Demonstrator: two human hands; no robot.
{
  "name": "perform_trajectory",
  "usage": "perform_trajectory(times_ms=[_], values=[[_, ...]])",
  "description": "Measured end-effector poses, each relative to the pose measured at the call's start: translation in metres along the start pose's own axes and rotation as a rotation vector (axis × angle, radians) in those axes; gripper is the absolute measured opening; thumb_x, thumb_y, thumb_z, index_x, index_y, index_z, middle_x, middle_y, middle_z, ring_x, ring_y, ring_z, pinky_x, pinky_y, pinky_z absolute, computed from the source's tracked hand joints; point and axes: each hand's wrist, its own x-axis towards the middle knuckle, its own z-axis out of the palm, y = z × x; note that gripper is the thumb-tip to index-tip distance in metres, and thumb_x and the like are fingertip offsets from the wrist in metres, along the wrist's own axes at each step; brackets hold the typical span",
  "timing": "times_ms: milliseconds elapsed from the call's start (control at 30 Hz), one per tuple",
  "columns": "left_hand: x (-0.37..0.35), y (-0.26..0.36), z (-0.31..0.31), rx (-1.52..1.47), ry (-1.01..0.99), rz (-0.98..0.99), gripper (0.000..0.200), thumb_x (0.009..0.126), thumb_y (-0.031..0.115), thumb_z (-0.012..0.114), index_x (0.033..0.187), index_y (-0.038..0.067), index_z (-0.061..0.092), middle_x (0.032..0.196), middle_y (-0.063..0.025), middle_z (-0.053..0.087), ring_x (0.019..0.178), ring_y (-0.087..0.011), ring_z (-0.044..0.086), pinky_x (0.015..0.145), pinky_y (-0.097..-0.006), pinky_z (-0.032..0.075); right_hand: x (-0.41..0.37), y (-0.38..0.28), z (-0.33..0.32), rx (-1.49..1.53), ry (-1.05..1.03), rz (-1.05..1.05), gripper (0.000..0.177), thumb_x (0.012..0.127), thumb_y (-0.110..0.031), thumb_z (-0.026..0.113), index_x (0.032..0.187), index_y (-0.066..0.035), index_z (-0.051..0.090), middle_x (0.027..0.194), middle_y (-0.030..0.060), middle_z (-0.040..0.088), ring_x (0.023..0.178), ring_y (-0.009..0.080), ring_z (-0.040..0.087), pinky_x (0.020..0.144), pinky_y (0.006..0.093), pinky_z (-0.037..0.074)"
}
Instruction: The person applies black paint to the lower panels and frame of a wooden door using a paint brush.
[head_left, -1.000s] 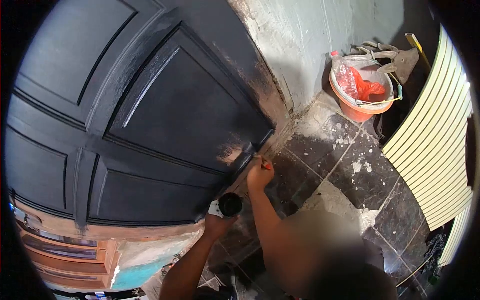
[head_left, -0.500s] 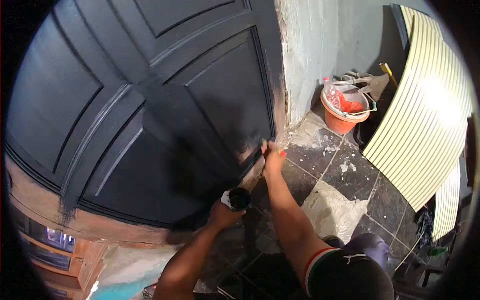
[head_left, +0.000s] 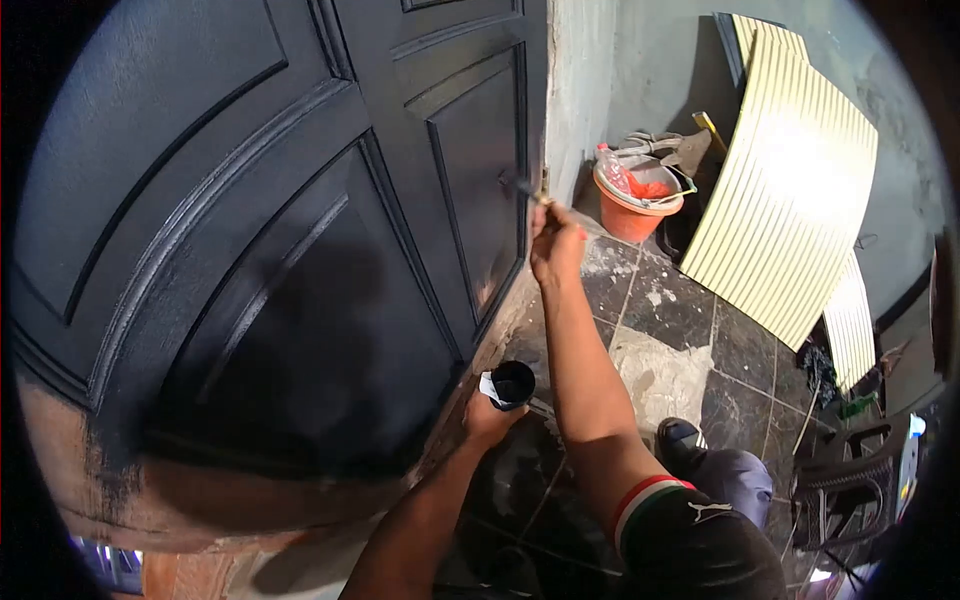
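paintwork in black covers one panelled door [head_left: 300, 250], with bare brown wood showing only along its bottom edge. two hands are at work, both the person's own. the right hand [head_left: 556, 245] is raised, fingers curled tight round one thin brush [head_left: 527, 188] whose tip touches the door's right edge, just beside the grey wall [head_left: 590, 80]. the left hand [head_left: 485, 415] is lower, near the door's foot. its fingers wrap round one small paint can [head_left: 513, 383], held upright, its open mouth black inside. one orange bucket [head_left: 630, 215] stands on the tiled floor [head_left: 740, 350] in the corner, well apart from the can, with one plastic bottle [head_left: 612, 168] in it. two cream sheets lean at the far wall: a large ribbed sheet [head_left: 790, 170] near the bucket and a narrow ribbed sheet [head_left: 852, 325] below it. one dark shoe [head_left: 683, 440] rests beside the right forearm.
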Motion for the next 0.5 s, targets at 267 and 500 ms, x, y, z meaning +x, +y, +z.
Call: perform_trajectory(times_ms=[267, 500], values=[[0.028, -0.044, 0.01, 0.068, -0.118, 0.153, 0.056, 0.08, 0.013, 0.087, 0.13, 0.008, 0.063, 0.125, -0.0106, 0.072, 0.115, -0.0281, 0.068, 0.1, -0.0423, 0.052, 0.014, 0.068, -0.183, -1.591, 0.5, -0.028, 0.025, 0.085, -0.02, 0.066, 0.088, 0.005, 0.069, 0.083, 0.02, 0.071, 0.076, 0.0306, 0.07, 0.07, 0.0456, 0.054], [0.024, -0.038, 0.013, 0.055, 0.102, 0.082, 0.069, 0.071, 0.024, 0.095, 0.131, 0.01, 0.064, 0.127, -0.0133, 0.072, 0.12, -0.0346, 0.066, 0.104, -0.045, 0.051, -0.01, -0.017, 0.069, -0.805, 0.014, -0.266, 0.023, 0.093, -0.012, 0.053, 0.094, 0.004, 0.07, 0.077, 0.0126, 0.069, 0.067, 0.0224, 0.064, 0.061, 0.0355, 0.048]])
